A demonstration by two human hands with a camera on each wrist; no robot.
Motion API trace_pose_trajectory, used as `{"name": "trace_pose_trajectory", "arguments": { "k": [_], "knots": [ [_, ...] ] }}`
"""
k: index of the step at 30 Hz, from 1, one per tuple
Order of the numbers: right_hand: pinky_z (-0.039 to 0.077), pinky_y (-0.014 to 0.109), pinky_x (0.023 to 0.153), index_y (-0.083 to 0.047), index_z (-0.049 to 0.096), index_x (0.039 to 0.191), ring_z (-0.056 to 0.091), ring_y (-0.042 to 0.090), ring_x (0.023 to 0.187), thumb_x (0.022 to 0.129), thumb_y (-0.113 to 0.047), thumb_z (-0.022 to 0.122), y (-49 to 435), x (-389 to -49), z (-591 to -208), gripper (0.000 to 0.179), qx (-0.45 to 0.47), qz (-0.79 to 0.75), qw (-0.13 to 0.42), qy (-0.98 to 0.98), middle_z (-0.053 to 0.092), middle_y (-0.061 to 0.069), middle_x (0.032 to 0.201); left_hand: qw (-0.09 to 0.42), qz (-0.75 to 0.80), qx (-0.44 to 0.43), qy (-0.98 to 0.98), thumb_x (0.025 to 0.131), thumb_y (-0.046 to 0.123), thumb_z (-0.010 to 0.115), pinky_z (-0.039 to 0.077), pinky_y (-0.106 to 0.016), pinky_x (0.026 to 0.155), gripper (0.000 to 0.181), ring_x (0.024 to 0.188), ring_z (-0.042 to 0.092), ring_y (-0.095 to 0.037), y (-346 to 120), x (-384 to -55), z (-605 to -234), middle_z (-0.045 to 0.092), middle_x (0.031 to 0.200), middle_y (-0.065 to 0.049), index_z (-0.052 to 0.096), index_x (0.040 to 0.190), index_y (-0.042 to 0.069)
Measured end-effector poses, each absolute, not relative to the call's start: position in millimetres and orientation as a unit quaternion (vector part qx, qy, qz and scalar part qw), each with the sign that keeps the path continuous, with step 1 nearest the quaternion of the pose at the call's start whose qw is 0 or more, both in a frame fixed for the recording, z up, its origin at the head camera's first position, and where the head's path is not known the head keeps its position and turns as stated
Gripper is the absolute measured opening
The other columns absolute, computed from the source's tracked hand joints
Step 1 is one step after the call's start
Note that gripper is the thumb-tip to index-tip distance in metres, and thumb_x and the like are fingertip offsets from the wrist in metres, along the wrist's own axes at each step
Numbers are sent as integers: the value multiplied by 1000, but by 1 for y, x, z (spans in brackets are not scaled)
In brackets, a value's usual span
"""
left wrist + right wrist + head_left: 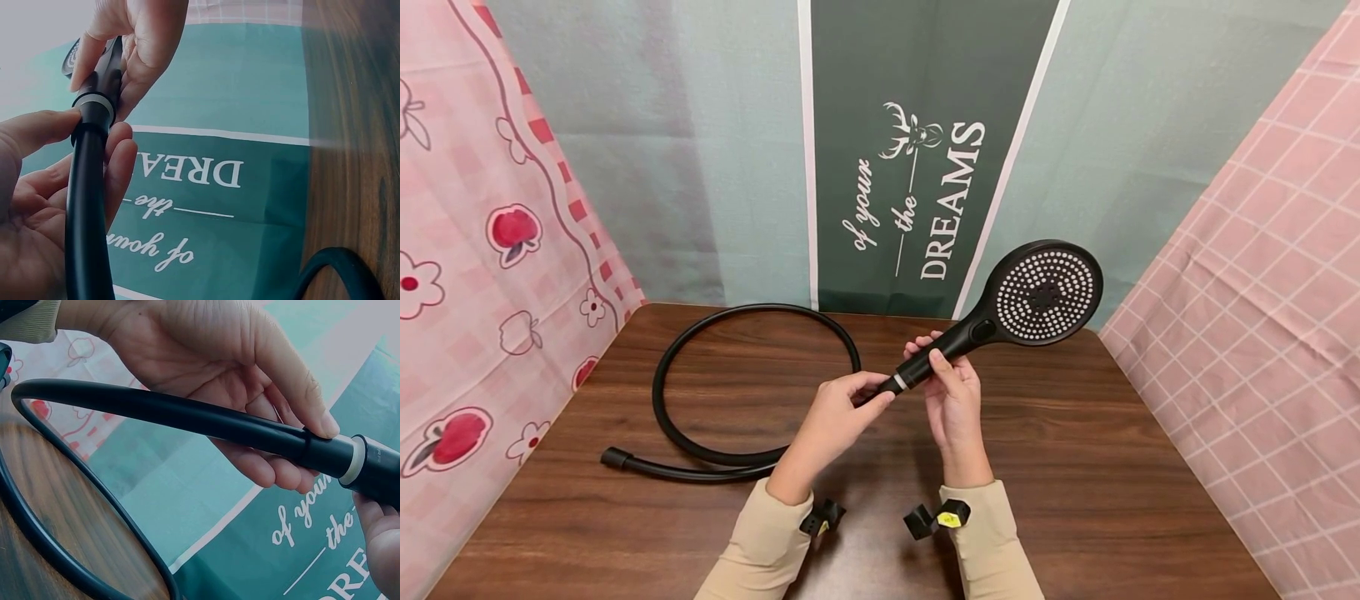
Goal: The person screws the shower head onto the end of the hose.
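My right hand (953, 404) grips the handle of a black shower head (1045, 293), its round face of pale nozzles tilted up at the right. My left hand (835, 421) pinches the end of a black shower hose (752, 457) between thumb and fingers. In the right wrist view, the hose end (328, 456) lines up with the handle's base, and a white ring (355, 460) shows between them. The hose runs back from my left hand and loops over the table. Its other end, a wider black connector (615, 457), lies at the left.
The brown wooden table (1075, 467) stands against a green-grey cloth with printed lettering (955, 200). Pink patterned cloths hang at the left (460, 250) and the right (1262, 292). Small black devices (936, 518) are strapped at both wrists, over beige sleeves.
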State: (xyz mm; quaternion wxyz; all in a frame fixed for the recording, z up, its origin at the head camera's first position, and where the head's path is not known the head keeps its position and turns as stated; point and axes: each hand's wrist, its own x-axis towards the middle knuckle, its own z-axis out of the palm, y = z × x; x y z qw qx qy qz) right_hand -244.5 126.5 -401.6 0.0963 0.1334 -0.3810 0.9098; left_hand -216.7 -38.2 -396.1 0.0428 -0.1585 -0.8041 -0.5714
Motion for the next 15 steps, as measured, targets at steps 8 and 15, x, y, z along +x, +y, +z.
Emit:
{"name": "trace_pose_trajectory", "arguments": {
  "k": [8,15],
  "knots": [
    [54,35,96,-1,58,117,74,18,96,100,1,51,126,-244,-401,18,140,909,94,-380,74,6,100,29,-572,-156,-804,93,20,70,55,-27,72,25,86,69,-14,-42,-218,-395,75,101,-6,73,116,10],
    [54,35,96,-2,57,117,74,17,96,101,1,51,126,-244,-401,18,139,910,93,-380,74,6,100,17,-574,-156,-804,94,21,69,56,-26,73,28,88,71,-15,-44,-219,-397,75,102,-8,72,119,9]
  ]
}}
